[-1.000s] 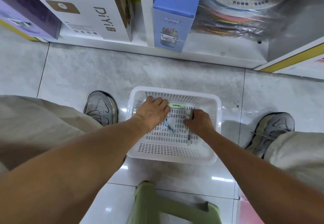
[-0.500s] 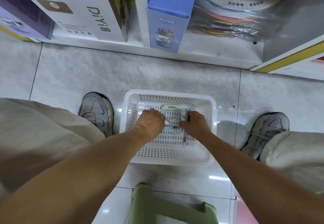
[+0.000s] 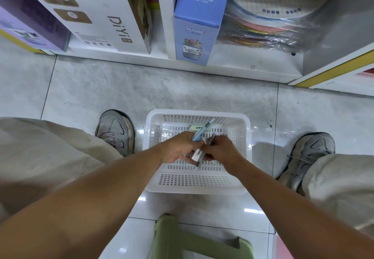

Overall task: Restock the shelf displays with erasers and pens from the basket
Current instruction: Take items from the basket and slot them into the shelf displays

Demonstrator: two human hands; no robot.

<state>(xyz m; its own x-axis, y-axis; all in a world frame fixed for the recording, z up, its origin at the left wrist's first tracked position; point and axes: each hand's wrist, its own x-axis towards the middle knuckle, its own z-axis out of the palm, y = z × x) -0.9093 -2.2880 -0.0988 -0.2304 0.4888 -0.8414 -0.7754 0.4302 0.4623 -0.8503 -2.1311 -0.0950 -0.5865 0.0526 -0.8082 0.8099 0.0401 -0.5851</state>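
A white plastic basket (image 3: 197,185) with slotted walls and floor sits on the glossy grey floor tiles (image 3: 101,90), between two grey mesh sneakers (image 3: 115,131). Above it, the left hand (image 3: 178,148) curls its grip round a slim light-blue pen (image 3: 203,130), and the right hand (image 3: 221,150) pinches what looks like a grey pen (image 3: 210,136). A white eraser (image 3: 197,155) is caught between the two hands. A pale green eraser (image 3: 199,127) lies on the basket floor at the far wall. A green plastic stool (image 3: 194,240) stands nearest. On the white shelf (image 3: 232,68) stand a blue "CRUHRE" carton (image 3: 197,29) and a white "DiYi" box (image 3: 105,15).
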